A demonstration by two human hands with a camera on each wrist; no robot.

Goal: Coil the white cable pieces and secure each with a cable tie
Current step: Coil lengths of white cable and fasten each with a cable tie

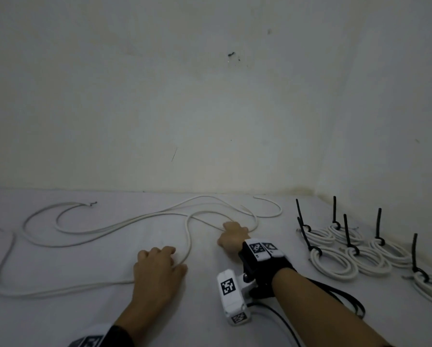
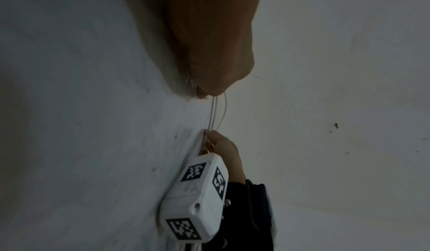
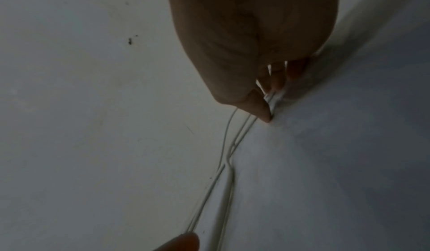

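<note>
Already coiled and tied at right: six bundles [image 1: 355,254]. Outstanding: loose cable [image 1: 124,222], pinched by right hand [image 1: 232,237], left hand [image 1: 157,269] curled on it.

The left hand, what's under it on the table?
Under the left hand runs loose white cable: strands enter beneath its fingers and leave toward the right hand. The stretch under the palm is covered, so its path there cannot be seen.
</note>
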